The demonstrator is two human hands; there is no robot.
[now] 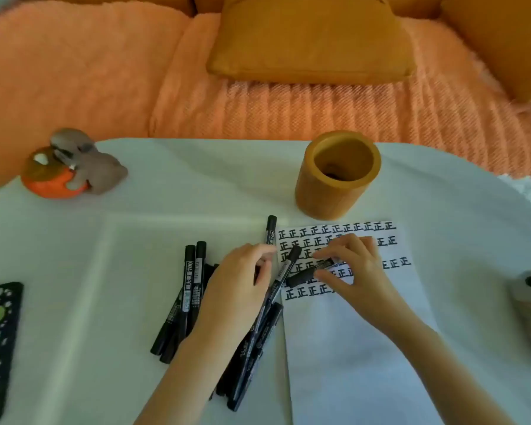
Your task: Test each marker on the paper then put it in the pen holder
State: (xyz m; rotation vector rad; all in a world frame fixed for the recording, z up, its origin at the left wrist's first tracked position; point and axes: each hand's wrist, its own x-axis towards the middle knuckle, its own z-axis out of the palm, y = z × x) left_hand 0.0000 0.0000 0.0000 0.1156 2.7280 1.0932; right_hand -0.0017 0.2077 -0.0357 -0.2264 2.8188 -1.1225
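Paper (pixel 350 363) under marker (pixel 307 273) lying crosswise, pinched by right hand (pixel 353 268).

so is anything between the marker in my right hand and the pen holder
Nothing visible. The right hand pinches the marker low over the paper, and the pen holder stands upright just past the paper's far edge, mouth open. Only written-on paper lies between.
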